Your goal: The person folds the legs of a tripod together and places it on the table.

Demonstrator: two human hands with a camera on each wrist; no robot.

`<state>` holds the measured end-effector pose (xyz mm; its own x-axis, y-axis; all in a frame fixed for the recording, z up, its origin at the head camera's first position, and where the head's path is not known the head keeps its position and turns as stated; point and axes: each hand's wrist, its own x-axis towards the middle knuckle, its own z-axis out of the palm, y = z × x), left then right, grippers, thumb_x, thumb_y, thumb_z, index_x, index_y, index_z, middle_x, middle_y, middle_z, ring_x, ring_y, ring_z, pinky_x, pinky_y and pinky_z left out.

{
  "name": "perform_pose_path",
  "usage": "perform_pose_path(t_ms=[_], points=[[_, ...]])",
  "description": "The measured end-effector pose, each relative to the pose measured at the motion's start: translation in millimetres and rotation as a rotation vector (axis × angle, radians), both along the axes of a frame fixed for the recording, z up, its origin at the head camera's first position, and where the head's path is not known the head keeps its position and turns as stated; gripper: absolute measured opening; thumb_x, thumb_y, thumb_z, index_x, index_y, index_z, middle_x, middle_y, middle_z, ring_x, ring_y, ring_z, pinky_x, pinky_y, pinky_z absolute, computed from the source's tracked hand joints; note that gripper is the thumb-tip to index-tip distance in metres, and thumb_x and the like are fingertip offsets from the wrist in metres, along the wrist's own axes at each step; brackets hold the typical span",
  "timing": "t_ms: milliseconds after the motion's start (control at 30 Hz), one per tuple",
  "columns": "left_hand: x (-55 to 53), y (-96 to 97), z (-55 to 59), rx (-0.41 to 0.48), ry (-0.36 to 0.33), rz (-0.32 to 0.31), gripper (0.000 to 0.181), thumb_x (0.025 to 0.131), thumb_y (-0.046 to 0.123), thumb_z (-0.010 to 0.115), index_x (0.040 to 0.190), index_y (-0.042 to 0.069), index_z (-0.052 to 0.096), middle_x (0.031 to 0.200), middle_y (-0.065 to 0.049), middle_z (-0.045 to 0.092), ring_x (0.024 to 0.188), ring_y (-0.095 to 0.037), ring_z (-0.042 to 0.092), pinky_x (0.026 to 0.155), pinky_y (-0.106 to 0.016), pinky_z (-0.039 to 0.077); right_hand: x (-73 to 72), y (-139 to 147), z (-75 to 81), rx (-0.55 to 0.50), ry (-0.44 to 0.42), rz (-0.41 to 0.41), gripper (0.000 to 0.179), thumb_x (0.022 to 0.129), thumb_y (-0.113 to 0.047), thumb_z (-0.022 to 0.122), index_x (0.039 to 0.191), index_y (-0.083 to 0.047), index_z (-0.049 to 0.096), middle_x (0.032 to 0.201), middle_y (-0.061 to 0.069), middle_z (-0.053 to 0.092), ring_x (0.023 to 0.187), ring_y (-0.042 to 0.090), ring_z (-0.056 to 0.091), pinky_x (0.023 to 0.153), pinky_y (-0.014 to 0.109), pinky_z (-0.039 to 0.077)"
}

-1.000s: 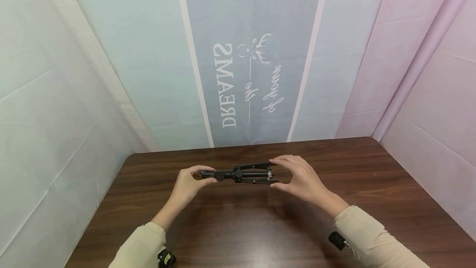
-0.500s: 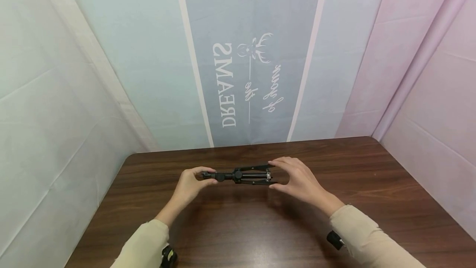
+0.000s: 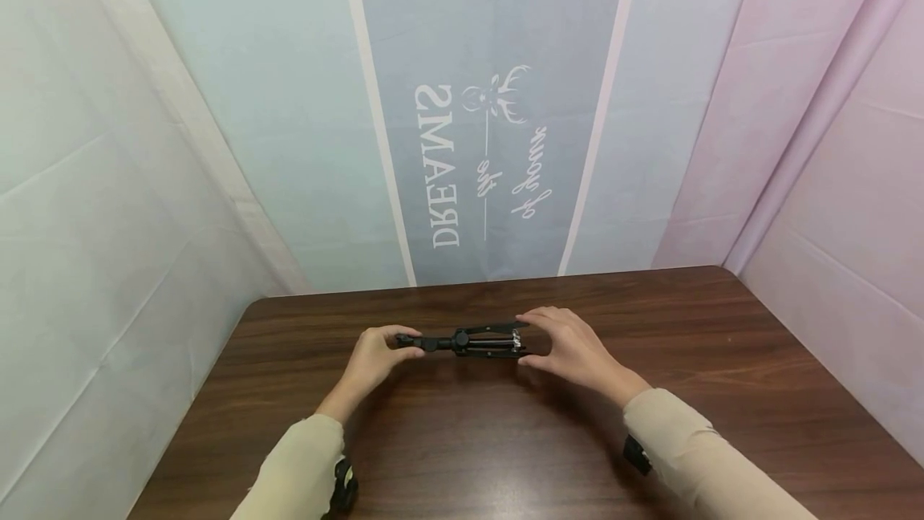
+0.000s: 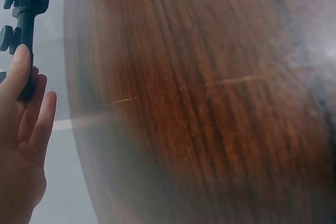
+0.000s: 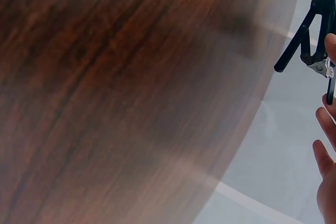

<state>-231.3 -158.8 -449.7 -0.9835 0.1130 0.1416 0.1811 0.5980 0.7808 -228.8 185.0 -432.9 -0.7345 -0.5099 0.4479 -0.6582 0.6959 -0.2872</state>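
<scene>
A small black tripod (image 3: 461, 339) is held sideways above the brown table, its partly spread legs pointing right. My left hand (image 3: 371, 359) pinches the head end between thumb and fingers; the left wrist view shows the thumb lying against the tripod (image 4: 24, 19) near its knobs. At the other end, my right hand (image 3: 573, 347) grips the leg ends, fingers on the far leg and thumb on the near one. A silvery bracket joins the braces between the legs of the tripod (image 5: 294, 45). Part of the right hand (image 5: 328, 166) is cut off in its wrist view.
The wood-grain table (image 3: 462, 440) reaches back to a printed fabric backdrop (image 3: 484, 38). Pale fabric walls (image 3: 94, 263) rise on both sides. A black strap device (image 3: 344, 488) sits at the left cuff, another dark device (image 3: 637, 454) at the right cuff.
My left hand has shifted slightly right and my right hand slightly left. The tripod's legs look a little closer together. Both hands keep their hold.
</scene>
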Motion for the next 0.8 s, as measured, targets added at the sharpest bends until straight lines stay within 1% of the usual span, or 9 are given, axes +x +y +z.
perform_pose_path(t_ms=[67,200,300,333,400,467,533,633,800], points=[[-2.5,0.2,-2.6,-0.014,0.006,-0.005,0.026,0.075,0.021,0.086,0.1,0.019,0.08,0.103,-0.004,0.074,0.072,-0.013,0.055,0.059,-0.027,0.04,-2.2,0,-2.1,0.011,-0.013,-0.005,0.068,0.073,-0.036,0.089,0.13,-0.009,0.065,0.124,0.008,0.064,0.114,0.027,0.06,0.096,0.051,0.047],[-5.0,1.2,-7.8,-0.034,-0.011,-0.02,0.025,0.077,0.022,0.085,0.101,0.019,0.079,0.104,-0.003,0.073,0.064,-0.012,0.046,0.06,-0.028,0.038,-7.0,-1,-6.6,0.026,-0.044,-0.013,0.068,0.073,-0.035,0.089,0.13,-0.009,0.064,0.126,0.008,0.063,0.115,0.028,0.059,0.097,0.052,0.047],[-5.2,1.9,-10.5,-0.042,-0.023,-0.023,0.025,0.078,0.021,0.085,0.101,0.02,0.079,0.104,-0.001,0.073,0.065,-0.014,0.047,0.063,-0.03,0.042,-11.8,-2,-8.7,0.025,-0.043,-0.004,0.067,0.072,-0.032,0.09,0.13,-0.008,0.065,0.126,0.007,0.063,0.114,0.029,0.06,0.096,0.052,0.048],[-4.9,2.1,-11.3,-0.047,-0.023,-0.021,0.024,0.077,0.021,0.085,0.101,0.021,0.079,0.104,0.0,0.073,0.069,-0.015,0.053,0.066,-0.031,0.046,-13.2,-3,-9.0,0.027,-0.043,0.0,0.067,0.072,-0.031,0.091,0.13,-0.008,0.064,0.126,0.007,0.062,0.114,0.029,0.06,0.095,0.051,0.048],[-4.4,2.1,-12.5,-0.059,-0.02,-0.02,0.024,0.077,0.02,0.086,0.101,0.021,0.079,0.108,0.0,0.072,0.086,-0.019,0.063,0.077,-0.037,0.052,-15.3,-5,-9.1,0.033,-0.049,0.009,0.068,0.072,-0.029,0.091,0.131,-0.008,0.064,0.125,0.007,0.061,0.114,0.029,0.06,0.094,0.05,0.049],[-2.9,2.0,-13.3,-0.065,-0.023,-0.025,0.024,0.077,0.019,0.086,0.101,0.021,0.079,0.11,-0.001,0.072,0.102,-0.026,0.065,0.087,-0.044,0.053,-16.0,-7,-8.7,0.052,-0.065,0.021,0.068,0.073,-0.028,0.09,0.132,-0.007,0.063,0.125,0.007,0.06,0.114,0.029,0.059,0.095,0.049,0.049],[-1.7,1.5,-14.6,-0.083,-0.026,-0.032,0.024,0.078,0.019,0.085,0.102,0.021,0.079,0.113,-0.001,0.072,0.114,-0.029,0.062,0.094,-0.049,0.051,-15.4,-9,-8.3,0.073,-0.085,0.027,0.067,0.075,-0.027,0.089,0.133,-0.007,0.062,0.125,0.007,0.059,0.114,0.028,0.058,0.095,0.049,0.049],[0.2,1.2,-15.7,-0.113,-0.038,-0.047,0.025,0.079,0.021,0.085,0.103,0.021,0.078,0.112,0.0,0.072,0.116,-0.029,0.062,0.096,-0.051,0.049,-14.5,-10,-8.8,0.087,-0.084,0.047,0.066,0.074,-0.025,0.089,0.131,-0.007,0.062,0.122,0.007,0.058,0.113,0.027,0.058,0.094,0.047,0.049],[1.6,0.7,-17.2,-0.164,-0.039,-0.079,0.025,0.081,0.025,0.084,0.105,0.023,0.078,0.113,0.0,0.072,0.114,-0.028,0.063,0.096,-0.051,0.049,-13.8,-9,-12.7,0.077,-0.036,0.084,0.064,0.071,-0.022,0.092,0.125,-0.007,0.062,0.117,0.004,0.057,0.106,0.023,0.059,0.087,0.044,0.051]])
